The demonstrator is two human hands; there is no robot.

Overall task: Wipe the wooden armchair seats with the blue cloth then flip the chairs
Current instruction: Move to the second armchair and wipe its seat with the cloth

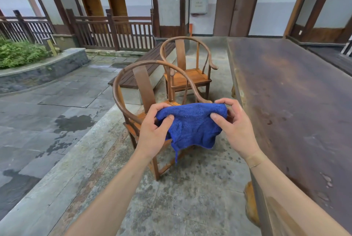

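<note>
I am holding the blue cloth (pixel 192 124) stretched between both hands, in the air over the near armchair (pixel 144 91). My left hand (pixel 155 129) is pinching one upper corner, thumb pressed on top and fingers curled behind the fabric. My right hand (pixel 235 121) is gripping the opposite corner the same way, thumb in front and fingers hooked over the top edge. The cloth is hanging between them in a loose sag, its lower edge drooping and one tail trailing down toward the chair's front leg.

As I judge it, I am still readying the cloth, and no wiping has begun. To do this well, I would be folding it into a flat pad that fits under one palm, then lowering it onto the seat and working from the back rail forward in overlapping strokes.

The cloth is a deep, plush blue towel, thick and soft, slightly rumpled. The near armchair has a curved horseshoe rail and an orange-brown seat, mostly hidden behind my hands. The far armchair (pixel 190 68) is standing upright just beyond it, beside the long dark worktop (pixel 295 93) on my right.
</note>
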